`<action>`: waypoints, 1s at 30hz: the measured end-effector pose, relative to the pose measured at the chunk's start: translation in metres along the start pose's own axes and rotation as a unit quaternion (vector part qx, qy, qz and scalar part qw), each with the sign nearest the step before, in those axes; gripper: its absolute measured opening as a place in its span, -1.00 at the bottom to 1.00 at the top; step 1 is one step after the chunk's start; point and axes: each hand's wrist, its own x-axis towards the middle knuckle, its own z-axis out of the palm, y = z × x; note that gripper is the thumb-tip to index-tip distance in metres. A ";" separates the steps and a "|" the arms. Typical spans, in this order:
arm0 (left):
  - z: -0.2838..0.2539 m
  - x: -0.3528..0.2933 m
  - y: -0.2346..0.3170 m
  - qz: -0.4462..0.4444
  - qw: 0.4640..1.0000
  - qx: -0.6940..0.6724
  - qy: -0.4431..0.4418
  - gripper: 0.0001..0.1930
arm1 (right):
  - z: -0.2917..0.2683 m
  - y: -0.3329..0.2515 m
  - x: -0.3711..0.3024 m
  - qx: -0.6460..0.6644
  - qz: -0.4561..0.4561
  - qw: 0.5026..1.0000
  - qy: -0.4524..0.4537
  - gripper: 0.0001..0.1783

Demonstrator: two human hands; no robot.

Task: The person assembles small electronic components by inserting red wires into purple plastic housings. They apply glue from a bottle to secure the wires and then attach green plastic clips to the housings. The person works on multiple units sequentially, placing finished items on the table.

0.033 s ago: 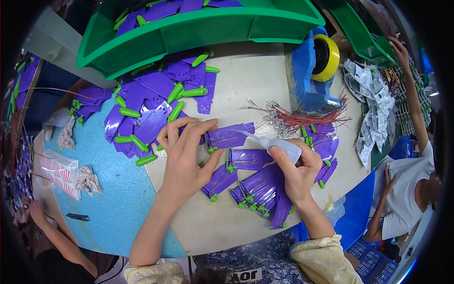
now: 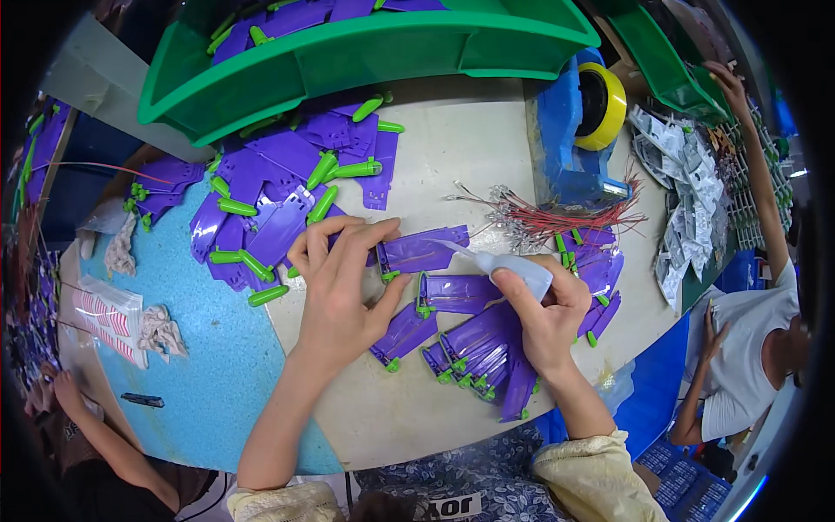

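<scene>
My left hand holds the left end of a flat purple plastic piece against the table, its fingertips at the upper edge and its thumb by a green fitting. My right hand is closed around a small whitish squeeze bottle. The bottle's thin nozzle points left, with its tip over the right part of that piece; I cannot tell if it touches. Just below lies another purple piece with a green end. Nearer me are a single purple piece and an overlapping group of purple pieces.
A heap of purple and green parts lies left of a tape dispenser, below a green bin. Red-wired bundles and silvery parts lie to the right. Co-workers' arms show at both sides.
</scene>
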 end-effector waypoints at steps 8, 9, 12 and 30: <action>-0.001 0.001 0.000 -0.012 1.000 0.001 -0.004 -0.41 | -0.004 -0.004 0.006 -0.057 -0.001 0.998 -0.009 -0.80; 0.000 0.001 -0.001 -0.011 1.000 -0.004 0.000 -0.42 | -0.010 -0.005 0.006 -0.058 0.004 0.998 0.006 -0.80; -0.001 0.001 -0.002 -0.009 1.000 -0.009 -0.001 -0.43 | -0.016 -0.011 0.003 -0.012 0.027 0.999 0.025 -0.81; -0.013 -0.021 0.009 0.019 0.998 0.032 -0.048 -0.74 | -0.022 -0.028 -0.014 0.024 0.069 0.997 -0.033 -0.83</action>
